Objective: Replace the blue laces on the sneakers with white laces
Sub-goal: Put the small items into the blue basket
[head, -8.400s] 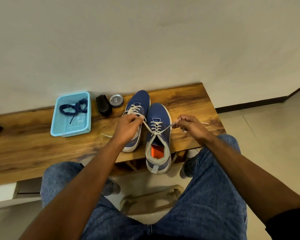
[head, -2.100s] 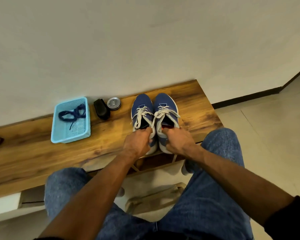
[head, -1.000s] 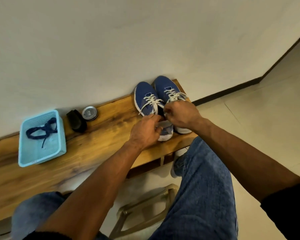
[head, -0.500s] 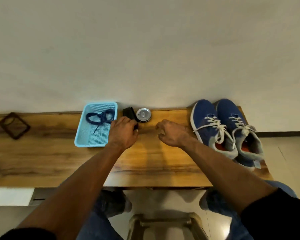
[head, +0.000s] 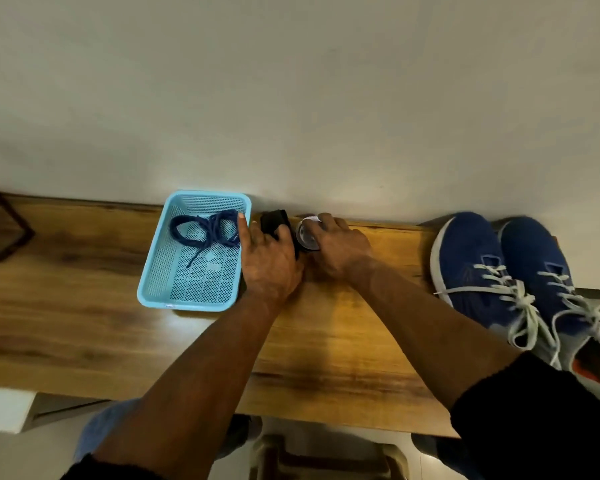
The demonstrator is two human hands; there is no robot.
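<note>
Two blue sneakers (head: pixel 499 271) threaded with white laces (head: pixel 523 299) stand side by side at the right end of the wooden bench (head: pixel 84 323). The blue laces (head: pixel 205 230) lie tangled in a light blue basket (head: pixel 153 292) on the left. My left hand (head: pixel 269 258) grips a small black object (head: pixel 274 221) beside the basket. My right hand (head: pixel 336 247) curls its fingers round a round silver tin (head: pixel 305 233) by the wall.
A dark diamond-shaped frame (head: pixel 0 226) sits at the bench's far left. The wall runs right behind the bench. A stool top (head: pixel 326 455) and my jeans-clad knees show below the bench's front edge.
Both hands have moved back toward the wall; my left hand has closed on the black object and my right hand has reached the tin. The sneakers stay at the right.
</note>
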